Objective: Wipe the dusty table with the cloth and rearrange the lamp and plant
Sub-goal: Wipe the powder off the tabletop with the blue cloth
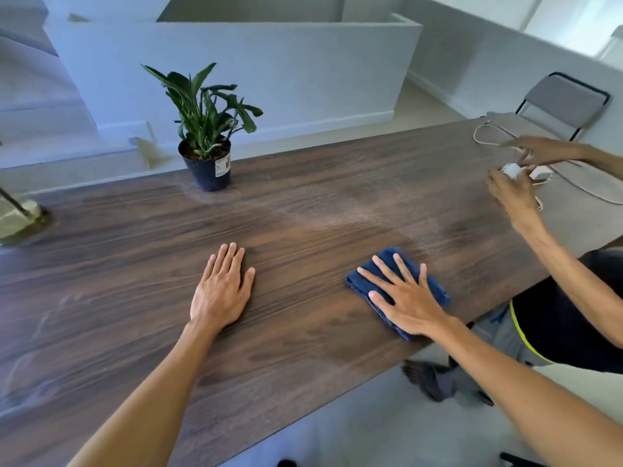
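The left hand (pixel 220 288) lies flat and open, palm down, on the dark wood table (pixel 303 203), holding nothing. Far to its left, at the table's edge, sits the lamp base (pixel 20 220), cut off by the frame. Behind the left hand, near the far edge, the plant (pixel 207 129) stands upright in a dark pot. To the right of the left hand, the right hand (pixel 404 298) presses with spread fingers on the folded blue cloth (pixel 397 291), flat against the tabletop. A pale dusty patch lies beyond the cloth. Further right, another person's hands (pixel 519 173) handle a white plug (pixel 512 170) and cord (pixel 488 136), before a folding chair (pixel 566 102).
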Available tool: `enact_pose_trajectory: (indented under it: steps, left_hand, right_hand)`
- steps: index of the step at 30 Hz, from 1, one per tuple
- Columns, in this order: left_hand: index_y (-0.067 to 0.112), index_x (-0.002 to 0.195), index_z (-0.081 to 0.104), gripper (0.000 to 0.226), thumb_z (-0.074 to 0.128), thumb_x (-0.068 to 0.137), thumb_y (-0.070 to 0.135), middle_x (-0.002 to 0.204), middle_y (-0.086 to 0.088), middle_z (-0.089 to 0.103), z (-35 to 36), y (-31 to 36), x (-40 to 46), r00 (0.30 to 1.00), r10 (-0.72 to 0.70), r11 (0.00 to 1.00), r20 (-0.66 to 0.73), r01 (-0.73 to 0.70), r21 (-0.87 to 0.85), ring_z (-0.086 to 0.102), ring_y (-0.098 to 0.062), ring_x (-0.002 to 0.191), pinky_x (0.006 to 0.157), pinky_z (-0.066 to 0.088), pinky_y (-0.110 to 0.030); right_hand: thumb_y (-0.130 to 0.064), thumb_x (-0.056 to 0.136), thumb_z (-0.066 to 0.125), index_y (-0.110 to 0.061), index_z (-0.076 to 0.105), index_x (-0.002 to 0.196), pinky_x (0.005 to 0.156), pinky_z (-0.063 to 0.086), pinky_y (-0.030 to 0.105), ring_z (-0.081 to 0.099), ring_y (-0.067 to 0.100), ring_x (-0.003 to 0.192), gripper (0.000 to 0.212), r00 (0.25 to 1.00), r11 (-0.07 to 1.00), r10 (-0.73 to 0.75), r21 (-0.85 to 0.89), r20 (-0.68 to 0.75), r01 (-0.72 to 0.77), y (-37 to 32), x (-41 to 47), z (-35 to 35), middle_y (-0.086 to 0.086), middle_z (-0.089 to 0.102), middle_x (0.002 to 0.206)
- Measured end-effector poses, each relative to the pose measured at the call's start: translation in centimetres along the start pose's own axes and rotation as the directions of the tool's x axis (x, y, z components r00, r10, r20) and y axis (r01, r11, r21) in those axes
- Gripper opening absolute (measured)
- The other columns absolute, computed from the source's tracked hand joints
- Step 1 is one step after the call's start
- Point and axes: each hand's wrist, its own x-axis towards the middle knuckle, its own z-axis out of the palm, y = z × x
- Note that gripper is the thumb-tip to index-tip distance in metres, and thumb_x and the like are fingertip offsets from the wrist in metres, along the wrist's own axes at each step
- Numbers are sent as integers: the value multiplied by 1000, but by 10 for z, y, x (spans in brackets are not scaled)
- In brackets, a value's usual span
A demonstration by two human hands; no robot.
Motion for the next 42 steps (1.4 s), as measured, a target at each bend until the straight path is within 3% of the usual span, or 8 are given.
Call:
enact_pose_trajectory:
  steps: [5,13,18,25,29,33,37,42]
  left_hand:
    - [11,154,30,61,31,103,45,164,-7,20,2,-3,5,1000,9,1000,-15,-8,18,9,-18,153,125,5,-35]
    - [14,150,38,62,32,100,50,160,-5,31,0,-6,0,1000,7,1000,-3,-7,13,20,-20,151,124,16,-37]
    - [24,117,52,46,34,91,58,123,6,53,-14,-11,18,997,75,996,-4,-74,53,48,-19,114,102,40,-35]
    - [27,128,45,53,29,94,65,132,11,42,-8,-30,40,992,118,992,-40,-116,43,41,-13,127,112,34,-34]
    - [29,126,45,46,30,95,59,131,14,42,-6,-31,46,989,126,992,-77,-125,20,40,-11,126,111,32,-32]
    - [25,130,46,48,29,96,55,135,10,44,-4,-34,46,993,96,995,-68,-94,28,40,-12,130,112,32,-31]
    - [18,133,49,59,30,93,57,135,2,49,-6,-35,43,997,58,995,-47,-55,78,44,-17,127,108,38,-34]
    - [21,115,56,48,41,90,59,113,8,50,-20,-45,54,986,166,980,-28,-162,119,50,-15,107,96,41,-29]
  right_hand:
    - [-64,100,12,-62,-3,149,112,-10,73,-20,33,151,51,989,985,149,89,0,-148,-53,78,-11,-15,-10,166]
    - [-58,101,26,-56,9,153,121,-13,47,-16,11,153,55,962,962,-271,29,-32,272,-77,-28,19,-23,-5,165]
    - [-79,83,-11,-58,-14,148,122,-9,51,-22,17,151,68,977,977,211,31,-13,-210,28,-12,-3,-22,-25,160]
    - [-53,103,15,-38,1,159,120,-8,61,-15,30,153,61,804,782,594,256,-31,-568,1,143,-33,-2,-7,168]
    - [-52,103,17,-34,6,160,121,-5,60,-11,29,154,60,887,867,458,253,-67,-429,-49,203,-36,-2,-3,169]
    - [-49,105,17,-35,8,160,122,-3,53,-8,22,155,57,993,986,75,154,-91,-60,-132,196,-22,-7,-2,168]
    - [-53,105,19,-47,6,157,123,-12,40,-17,7,152,54,965,963,-248,89,-82,255,-136,106,-1,-20,-7,165]
    - [-67,98,19,-59,7,151,124,-2,43,-13,5,152,54,986,989,-144,28,-80,147,-35,76,-9,-25,-5,164]
